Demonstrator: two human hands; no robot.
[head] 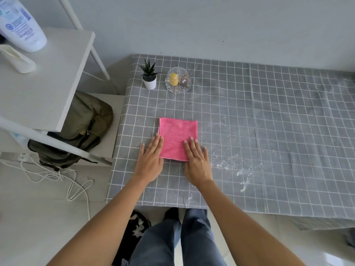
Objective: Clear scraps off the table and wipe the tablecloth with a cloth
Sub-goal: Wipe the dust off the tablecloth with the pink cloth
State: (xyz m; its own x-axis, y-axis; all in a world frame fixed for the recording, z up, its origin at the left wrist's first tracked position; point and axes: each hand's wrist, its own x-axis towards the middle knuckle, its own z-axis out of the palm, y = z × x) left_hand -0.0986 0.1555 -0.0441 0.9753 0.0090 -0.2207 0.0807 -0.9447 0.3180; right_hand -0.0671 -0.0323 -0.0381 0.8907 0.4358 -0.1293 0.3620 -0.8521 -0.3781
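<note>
from the head camera, both my bare forearms reach forward over the near edge of the table, palms down, wrists low. my left hand (150, 162) lies flat with its fingers straight and close together, thumb spread out to the side; the fingertips touch the left edge of the pink cloth (177, 138) while the palm rests on the tablecloth (269, 121) just beside it. my right hand (197, 164) is flat too, fingers straight and slightly fanned, pressing down on the cloth's near right corner, with the heel of the hand off the cloth on the tablecloth. neither hand grips anything; both are spread open and only press.

the cloth is a folded square, soft and ribbed like a microfibre towel, lying flat. the tablecloth under it is grey woven fabric with a thin white grid, with fold creases across it. to the right of the cloth and near it, white crumbs (230, 162) are scattered loosely, trailing toward the table's near edge. beyond the cloth, toward the wall, stand a small spiky plant in a white pot (149, 77) and, just beside it, a cut-glass bowl (178, 80) holding something yellow and something brown that i cannot make out.
</note>
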